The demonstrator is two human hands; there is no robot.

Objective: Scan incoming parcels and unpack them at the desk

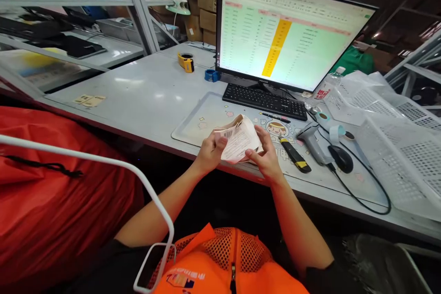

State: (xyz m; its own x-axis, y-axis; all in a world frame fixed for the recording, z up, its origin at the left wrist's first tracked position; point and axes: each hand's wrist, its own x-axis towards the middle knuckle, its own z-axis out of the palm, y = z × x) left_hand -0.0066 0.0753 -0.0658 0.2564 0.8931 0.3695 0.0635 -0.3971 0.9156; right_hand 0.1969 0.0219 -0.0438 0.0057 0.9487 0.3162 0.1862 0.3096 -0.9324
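Observation:
Just above the desk's front edge, both hands hold a small printed cardboard box [239,143]. It looks flattened or crumpled, with brown inner card showing along its top, a barcode at the left and lines of small text across its face. My left hand [212,149] grips the left side, thumb over the front. On the right side my right hand [264,151] closes round the edge, its thumb pressed on the front. A black and yellow utility knife [294,154] lies on the desk mat [193,124], right of my right hand.
Behind the box stand a keyboard [265,100] and a monitor [292,32]. A barcode scanner [315,142], a mouse [341,158] and white baskets [406,147] are to the right. Tape [186,62] and flat card pieces [90,100] lie left. A red bag [58,193] bulges below.

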